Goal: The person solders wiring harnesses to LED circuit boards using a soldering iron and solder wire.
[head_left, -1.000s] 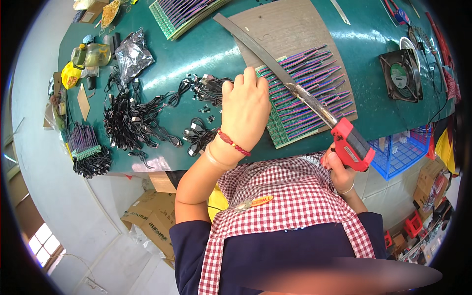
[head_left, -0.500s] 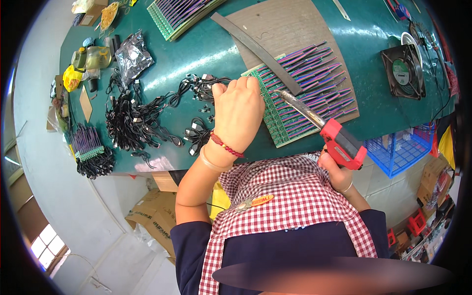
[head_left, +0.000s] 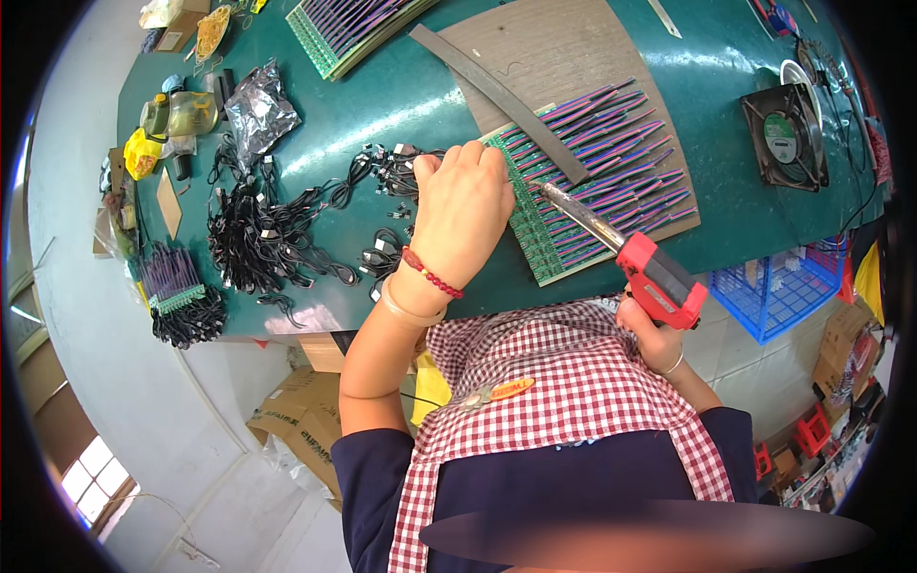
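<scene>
My left hand [head_left: 463,215] rests curled on the left edge of a green circuit-board panel [head_left: 611,162] lined with purple and red wires. Its thumb and fingers pinch the end of a black cable [head_left: 406,158] against the board. A red pistol-type soldering iron [head_left: 659,282] is gripped in my right hand [head_left: 654,344]. The iron's metal tip [head_left: 544,191] touches the panel just right of my left fingers. Under the panel lies a brown cardboard sheet [head_left: 564,48], with a grey strip [head_left: 487,81] across it.
A heap of black cables [head_left: 267,239] lies left of my hand on the green table [head_left: 382,95]. A second wired panel [head_left: 353,24] lies at the far edge. A black fan [head_left: 783,138] sits right, a blue basket [head_left: 778,286] hangs below it, and cardboard boxes [head_left: 306,420] stand under the table.
The soldering iron's tip has drawn in closer to my left fingers on the panel. My left hand has shifted slightly along the board's edge.
</scene>
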Demonstrator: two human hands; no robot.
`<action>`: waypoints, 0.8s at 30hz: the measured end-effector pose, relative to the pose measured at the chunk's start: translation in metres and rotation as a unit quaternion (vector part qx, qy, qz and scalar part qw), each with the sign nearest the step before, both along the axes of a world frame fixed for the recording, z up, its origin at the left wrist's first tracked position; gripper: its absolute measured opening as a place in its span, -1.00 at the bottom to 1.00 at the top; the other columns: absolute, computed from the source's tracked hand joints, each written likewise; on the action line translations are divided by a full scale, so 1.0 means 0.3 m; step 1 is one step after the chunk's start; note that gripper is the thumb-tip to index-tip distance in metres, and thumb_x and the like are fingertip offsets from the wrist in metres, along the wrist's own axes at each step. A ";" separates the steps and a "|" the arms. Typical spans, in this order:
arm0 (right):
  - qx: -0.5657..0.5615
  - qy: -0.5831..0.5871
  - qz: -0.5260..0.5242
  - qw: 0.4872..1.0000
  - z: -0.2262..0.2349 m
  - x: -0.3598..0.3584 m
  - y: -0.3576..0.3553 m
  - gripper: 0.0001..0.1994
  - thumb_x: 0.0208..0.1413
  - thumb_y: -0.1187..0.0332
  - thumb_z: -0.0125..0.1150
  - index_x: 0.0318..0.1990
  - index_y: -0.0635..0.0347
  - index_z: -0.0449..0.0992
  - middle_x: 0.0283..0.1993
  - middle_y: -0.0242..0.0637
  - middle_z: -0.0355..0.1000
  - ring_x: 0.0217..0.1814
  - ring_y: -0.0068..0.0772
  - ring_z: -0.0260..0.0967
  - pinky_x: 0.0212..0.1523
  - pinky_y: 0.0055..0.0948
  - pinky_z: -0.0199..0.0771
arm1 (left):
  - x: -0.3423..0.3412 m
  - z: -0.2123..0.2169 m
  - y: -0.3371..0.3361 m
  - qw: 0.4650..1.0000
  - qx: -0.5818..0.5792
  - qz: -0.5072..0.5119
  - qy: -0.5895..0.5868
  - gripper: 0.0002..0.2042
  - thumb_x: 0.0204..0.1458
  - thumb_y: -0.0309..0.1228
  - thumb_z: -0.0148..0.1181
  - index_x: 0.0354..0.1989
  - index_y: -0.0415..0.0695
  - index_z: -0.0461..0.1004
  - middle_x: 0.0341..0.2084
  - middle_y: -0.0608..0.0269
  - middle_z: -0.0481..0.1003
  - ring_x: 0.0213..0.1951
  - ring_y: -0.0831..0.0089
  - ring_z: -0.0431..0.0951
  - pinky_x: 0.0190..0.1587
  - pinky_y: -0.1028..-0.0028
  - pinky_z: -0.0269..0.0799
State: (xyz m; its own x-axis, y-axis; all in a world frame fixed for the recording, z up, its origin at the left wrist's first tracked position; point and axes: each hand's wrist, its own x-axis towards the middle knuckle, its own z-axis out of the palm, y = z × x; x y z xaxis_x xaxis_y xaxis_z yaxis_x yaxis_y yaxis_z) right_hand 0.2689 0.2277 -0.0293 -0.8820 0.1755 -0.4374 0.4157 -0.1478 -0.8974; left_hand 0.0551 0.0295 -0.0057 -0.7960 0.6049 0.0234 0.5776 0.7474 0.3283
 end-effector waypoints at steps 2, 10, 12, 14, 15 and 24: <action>0.016 -0.012 -0.006 1.000 0.000 0.000 -0.009 -0.82 0.05 0.45 0.25 -0.19 0.26 0.49 -0.32 -0.39 0.45 -0.31 -0.54 0.38 -0.27 -0.48 0.39 | 0.004 -0.004 0.003 1.000 0.002 0.000 0.008 -0.91 -0.13 -0.49 0.18 -0.50 -0.11 0.37 -0.53 0.27 0.37 -0.35 0.29 0.43 -0.23 0.32 0.14; 0.021 0.001 0.015 1.000 0.009 -0.011 -0.013 -0.81 0.05 0.45 0.25 -0.17 0.26 0.49 -0.29 -0.37 0.46 -0.28 -0.53 0.39 -0.26 -0.47 0.40 | 0.020 -0.017 0.003 0.999 0.026 0.009 0.033 -0.88 -0.16 -0.51 0.21 -0.50 -0.11 0.36 -0.52 0.26 0.35 -0.35 0.29 0.43 -0.20 0.33 0.14; 0.018 0.006 0.013 1.000 0.020 -0.024 -0.023 -0.81 0.05 0.45 0.25 -0.17 0.26 0.49 -0.29 -0.37 0.46 -0.29 -0.53 0.39 -0.26 -0.47 0.40 | 0.025 -0.020 0.002 0.999 0.031 0.013 0.037 -0.87 -0.16 -0.51 0.21 -0.50 -0.11 0.36 -0.51 0.26 0.35 -0.34 0.30 0.42 -0.19 0.33 0.14; 0.051 0.029 0.000 0.998 0.032 -0.040 -0.040 -0.92 0.10 0.45 0.12 -0.32 0.28 0.40 -0.50 -0.38 0.36 -0.49 -0.60 0.30 -0.43 -0.56 0.31 | 0.029 -0.028 0.003 0.999 0.035 0.012 0.040 -0.87 -0.16 -0.51 0.21 -0.49 -0.11 0.35 -0.51 0.27 0.35 -0.34 0.30 0.42 -0.19 0.33 0.14; 0.051 0.028 -0.001 0.998 0.023 -0.033 -0.034 -0.92 0.10 0.45 0.12 -0.32 0.28 0.40 -0.50 -0.38 0.36 -0.49 -0.60 0.30 -0.43 -0.56 0.31 | 0.031 -0.030 0.002 0.998 0.039 0.014 0.043 -0.87 -0.16 -0.51 0.22 -0.49 -0.11 0.35 -0.51 0.27 0.35 -0.34 0.30 0.42 -0.19 0.33 0.14; 0.008 -0.022 0.022 0.999 0.001 -0.005 -0.025 -0.79 0.08 0.41 0.23 -0.13 0.23 0.47 -0.27 -0.38 0.45 -0.26 -0.55 0.37 -0.24 -0.46 0.39 | 0.038 -0.038 -0.002 0.998 0.039 0.010 0.048 -0.86 -0.15 -0.49 0.21 -0.48 -0.12 0.34 -0.50 0.23 0.33 -0.33 0.31 0.39 -0.14 0.30 0.17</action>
